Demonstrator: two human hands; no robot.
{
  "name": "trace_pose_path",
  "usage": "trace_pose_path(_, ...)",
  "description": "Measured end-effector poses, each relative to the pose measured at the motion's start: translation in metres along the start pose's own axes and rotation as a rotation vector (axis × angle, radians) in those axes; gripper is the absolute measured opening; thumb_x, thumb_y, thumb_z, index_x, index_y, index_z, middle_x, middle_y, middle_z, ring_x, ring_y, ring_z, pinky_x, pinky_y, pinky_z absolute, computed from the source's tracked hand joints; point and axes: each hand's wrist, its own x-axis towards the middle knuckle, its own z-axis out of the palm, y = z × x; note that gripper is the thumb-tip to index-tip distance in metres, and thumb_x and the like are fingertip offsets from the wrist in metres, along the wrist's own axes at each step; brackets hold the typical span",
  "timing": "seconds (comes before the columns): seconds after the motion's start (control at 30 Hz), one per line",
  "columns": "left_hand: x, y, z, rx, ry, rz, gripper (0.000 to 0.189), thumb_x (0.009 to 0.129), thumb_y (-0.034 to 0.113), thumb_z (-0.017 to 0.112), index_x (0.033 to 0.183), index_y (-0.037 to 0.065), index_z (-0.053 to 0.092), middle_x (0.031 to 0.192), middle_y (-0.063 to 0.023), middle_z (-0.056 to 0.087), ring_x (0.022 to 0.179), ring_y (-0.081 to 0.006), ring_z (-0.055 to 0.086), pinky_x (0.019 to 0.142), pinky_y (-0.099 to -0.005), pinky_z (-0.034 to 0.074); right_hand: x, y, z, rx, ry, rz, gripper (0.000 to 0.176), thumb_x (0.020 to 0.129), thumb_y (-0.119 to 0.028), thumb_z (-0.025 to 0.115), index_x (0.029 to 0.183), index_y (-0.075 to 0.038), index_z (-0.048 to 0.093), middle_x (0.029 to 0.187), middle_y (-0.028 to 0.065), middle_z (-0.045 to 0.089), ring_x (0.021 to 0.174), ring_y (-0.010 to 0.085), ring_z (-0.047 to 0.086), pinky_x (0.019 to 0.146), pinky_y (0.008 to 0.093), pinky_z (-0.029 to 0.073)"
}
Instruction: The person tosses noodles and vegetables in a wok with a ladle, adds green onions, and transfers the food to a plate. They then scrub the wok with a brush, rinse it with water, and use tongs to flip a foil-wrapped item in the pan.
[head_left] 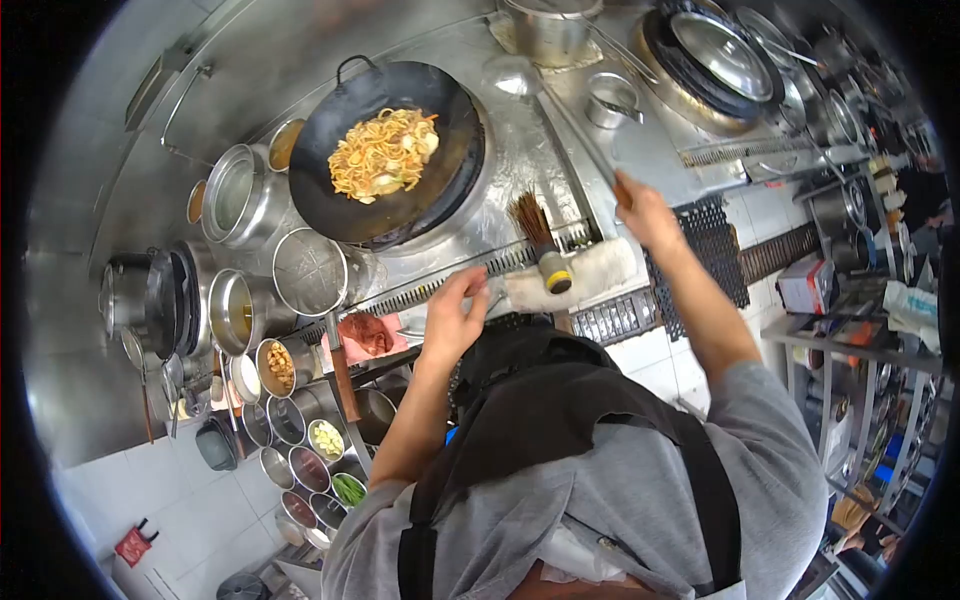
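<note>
My right hand (648, 212) is wrapped round the wooden end of a long-handled ladle (585, 138). The ladle's round metal bowl rests up by the back of the stove, to the right of the wok. In the black wok (310, 170) on the burner lie fried noodles (382, 152) with some pale pieces mixed in. My left hand (458, 312) is over the stove's front edge, its fingers loosely bent and apart, with no object visible in it. Beside that hand, a bamboo brush (541, 240) with a yellow-banded handle lies against a folded white cloth (590, 275).
Left of the wok stand metal pots (238, 195) and a wire strainer (311, 272) whose wooden handle juts toward me. Several ingredient tins (327, 440) are at lower left. A small metal pot (613, 100) and a lidded pot (722, 55) sit right; shelving (865, 355) stands farther right.
</note>
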Motion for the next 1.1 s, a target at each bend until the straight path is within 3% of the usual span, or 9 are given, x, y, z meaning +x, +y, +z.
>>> trace_pose_path(0.1,-0.002,0.020,0.018,-0.096,-0.149,0.009,0.025,0.081,0.003,0.061,0.105,-0.001,0.059,0.093,-0.0147,0.064,0.084,-0.0249,0.064,0.074,-0.0317,0.052,-0.083,0.028,0.056,-0.026,-0.129,-0.014,0.067,0.077,-0.005,0.052,0.139,-0.007,0.029,0.095,0.0241,0.055,0.081,0.0446,0.058,0.075,0.0486,0.049)
trace_pose_path(0.33,-0.044,-0.001,0.018,0.019,-0.511,0.001,0.031,0.081,0.006,0.063,0.111,0.002,0.058,0.093,-0.0125,0.063,0.082,-0.0193,0.064,0.071,-0.0302,0.051,-0.135,0.007,0.070,-0.060,-0.190,0.186,0.063,0.076,-0.002,0.051,0.138,-0.007,0.036,0.100,0.0241,0.054,0.082,0.0415,0.059,0.075,0.0469,0.048)
trace_pose_path(0.5,-0.046,-0.014,0.007,-0.007,-0.444,-0.027,0.042,0.081,0.005,0.062,0.121,0.003,0.051,0.100,-0.0136,0.061,0.082,-0.0196,0.064,0.071,-0.0309,0.052,-0.110,-0.046,0.067,0.201,-0.025,0.166,0.054,0.072,-0.008,0.059,0.124,0.001,0.050,0.085,0.0216,0.062,0.079,0.0363,0.062,0.072,0.0413,0.049)
trace_pose_path(0.57,-0.037,-0.015,0.011,-0.027,-0.403,-0.024,0.050,0.081,0.004,0.061,0.128,0.004,0.045,0.104,-0.0139,0.060,0.084,-0.0199,0.063,0.071,-0.0309,0.052,-0.091,-0.078,0.061,0.808,-0.190,0.482,0.047,0.071,-0.013,0.064,0.115,0.003,0.055,0.081,0.0206,0.064,0.076,0.0292,0.064,0.070,0.0360,0.050)
trace_pose_path(0.67,-0.020,-0.021,0.018,-0.189,-0.391,-0.090,0.074,0.079,0.002,0.062,0.142,0.007,0.023,0.112,-0.0128,0.052,0.093,-0.0210,0.062,0.070,-0.0301,0.052,-0.073,-0.101,0.099,0.963,-0.110,0.430,0.045,0.074,-0.018,0.066,0.106,0.011,0.056,0.089,0.0180,0.065,0.078,0.0225,0.063,0.070,0.0306,0.049)
trace_pose_path(0.83,-0.012,-0.041,0.025,-0.215,-0.225,-0.007,0.071,0.077,0.004,0.065,0.140,0.011,0.033,0.114,-0.0132,0.055,0.097,-0.0215,0.061,0.072,-0.0302,0.051,-0.085,-0.153,0.080,1.141,-0.217,0.408,0.035,0.087,-0.025,0.062,0.097,0.009,0.064,0.081,0.0101,0.064,0.066,0.0136,0.061,0.051,0.0270,0.049)
trace_pose_path(0.9,-0.009,-0.070,0.040,-0.256,-0.029,0.010,0.065,0.080,0.006,0.066,0.137,0.012,0.037,0.114,-0.0110,0.057,0.102,-0.0213,0.058,0.075,-0.0289,0.051,-0.092,-0.138,0.086,1.099,-0.189,0.376,0.034,0.087,-0.026,0.061,0.093,0.007,0.065,0.078,0.0092,0.064,0.066,0.0129,0.061,0.051,0.0265,0.049)
trace_pose_path(0.93,-0.008,-0.054,0.037,-0.650,0.017,-0.215,0.052,0.084,0.007,0.064,0.132,0.010,0.042,0.113,-0.0081,0.059,0.101,-0.0180,0.057,0.075,-0.0273,0.050,-0.095,-0.128,0.089,1.056,-0.149,0.353,0.034,0.088,-0.028,0.061,0.089,0.005,0.067,0.076,0.0083,0.064,0.065,0.0122,0.060,0.051,0.0260,0.049)
trace_pose_path(1.1,0.026,-0.037,0.028,-1.014,0.315,-0.337,0.036,0.087,0.007,0.062,0.120,0.012,0.049,0.117,-0.0054,0.055,0.098,-0.0144,0.056,0.073,-0.0281,0.050,-0.092,-0.091,0.117,0.120,0.051,0.125,0.029,0.077,-0.027,0.068,0.088,0.000,0.065,0.084,0.0161,0.064,0.079,0.0300,0.063,0.070,0.0395,0.051)
